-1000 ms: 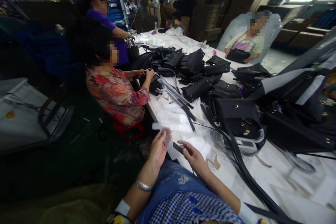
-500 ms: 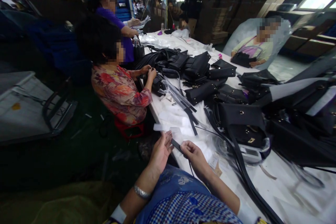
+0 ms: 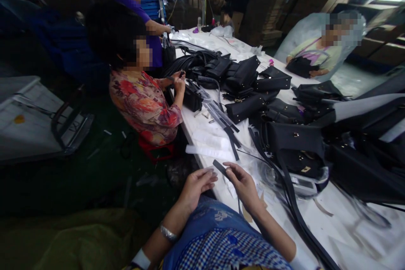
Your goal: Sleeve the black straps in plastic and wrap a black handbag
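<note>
Head view: white table (image 3: 319,219); dim workshop.

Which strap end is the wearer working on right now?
Start at the white table and follow its near edge to the wearer's two hands. The short black strap end pokes up from the right hand. Unlike the long straps lying on the table, it is lifted off it.

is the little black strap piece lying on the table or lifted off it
Lifted. The black strap piece sits pinched in the right hand, raised above the white table; the left hand is open beside it.
</note>
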